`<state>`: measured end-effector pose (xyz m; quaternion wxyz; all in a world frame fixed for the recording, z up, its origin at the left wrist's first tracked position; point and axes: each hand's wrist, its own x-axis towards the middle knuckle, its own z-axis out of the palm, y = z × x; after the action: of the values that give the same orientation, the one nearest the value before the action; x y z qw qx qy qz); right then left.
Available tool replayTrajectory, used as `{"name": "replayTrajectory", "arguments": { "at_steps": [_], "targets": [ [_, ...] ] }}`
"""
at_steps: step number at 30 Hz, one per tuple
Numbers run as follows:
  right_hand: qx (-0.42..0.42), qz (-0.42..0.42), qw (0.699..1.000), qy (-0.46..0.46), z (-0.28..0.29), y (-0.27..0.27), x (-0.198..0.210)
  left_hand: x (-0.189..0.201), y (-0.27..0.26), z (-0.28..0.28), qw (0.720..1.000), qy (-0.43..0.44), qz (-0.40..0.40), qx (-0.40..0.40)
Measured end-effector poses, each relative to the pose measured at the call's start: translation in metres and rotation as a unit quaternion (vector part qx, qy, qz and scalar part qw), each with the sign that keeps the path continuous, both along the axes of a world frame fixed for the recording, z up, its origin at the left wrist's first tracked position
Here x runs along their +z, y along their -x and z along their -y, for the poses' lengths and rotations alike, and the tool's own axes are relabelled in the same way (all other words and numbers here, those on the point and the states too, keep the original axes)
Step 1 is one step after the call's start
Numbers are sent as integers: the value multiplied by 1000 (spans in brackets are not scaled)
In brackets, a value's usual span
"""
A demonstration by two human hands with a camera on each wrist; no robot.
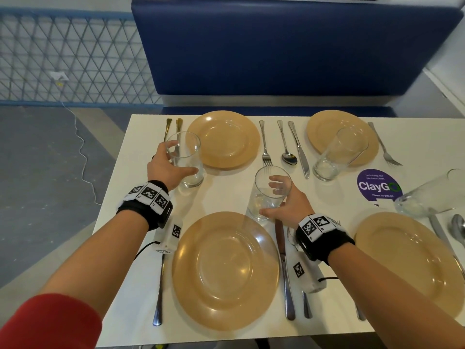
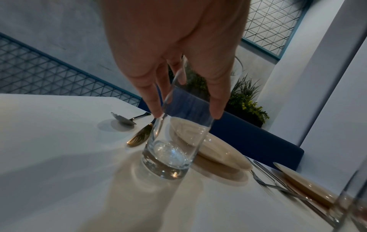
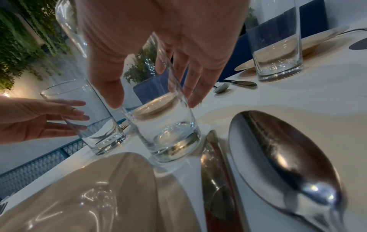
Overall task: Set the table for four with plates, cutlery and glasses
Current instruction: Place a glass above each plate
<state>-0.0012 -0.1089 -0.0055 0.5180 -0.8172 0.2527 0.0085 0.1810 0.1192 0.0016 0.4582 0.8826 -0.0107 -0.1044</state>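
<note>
My left hand [image 1: 168, 165] wraps a tall clear drinking glass [image 1: 187, 159] standing upright on the white desk [image 1: 226, 195], thumb on the near side and fingers curled round the far side; the left wrist view shows fingertips [image 2: 154, 108] pressed on its wall. This glass stands just left of the far-left round tan plate [image 1: 224, 138], over the lower ends of two gold-handled pieces of cutlery [image 1: 173, 125].

My right hand [image 1: 289, 202] closes round a second clear tumbler [image 1: 270, 192], thumb at its base and fingers [image 3: 196, 87] spread on the far wall. That tumbler stands upright on the desk just beyond the large near-left tan plate [image 1: 225, 270], at the tip of a steel table knife [image 1: 285, 273] lying right of that plate. A steel fork [image 1: 159, 290] lies left of the same plate.

Right of the far-left plate lie a silver fork [image 1: 265, 144], a silver spoon [image 1: 285, 144] and a silver knife [image 1: 299, 149]. A third clear glass [image 1: 339, 154] stands in front of the far-right tan plate [image 1: 327, 132], and another fork [image 1: 383, 144] lies on that plate's right. A fourth glass [image 1: 432, 195] stands beyond the near-right tan plate [image 1: 407, 253], beside a round purple sticker [image 1: 377, 185]. A blue padded bench [image 1: 289, 46] faces me across the desk.
</note>
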Motion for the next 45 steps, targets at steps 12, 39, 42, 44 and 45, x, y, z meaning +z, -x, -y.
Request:
{"name": "replayTrajectory", "arguments": {
  "at_steps": [12, 39, 42, 44, 45],
  "targets": [
    [0, 3, 1000, -7, 1, 3, -1, 2, 0, 0, 1000, -6, -1, 2],
    [22, -31, 999, -6, 12, 6, 0, 20, 29, 7, 996, 60, -9, 72],
    [43, -45, 998, -9, 25, 12, 7, 34, 65, 13, 988, 64, 54, 131],
    [51, -38, 998, -4, 36, 17, 14, 48, 93, 25, 984, 62, 117, 117],
    [51, -30, 998, 0, 43, 20, 17, 57, 107, 35, 983, 68, 141, 92]
  ]
}}
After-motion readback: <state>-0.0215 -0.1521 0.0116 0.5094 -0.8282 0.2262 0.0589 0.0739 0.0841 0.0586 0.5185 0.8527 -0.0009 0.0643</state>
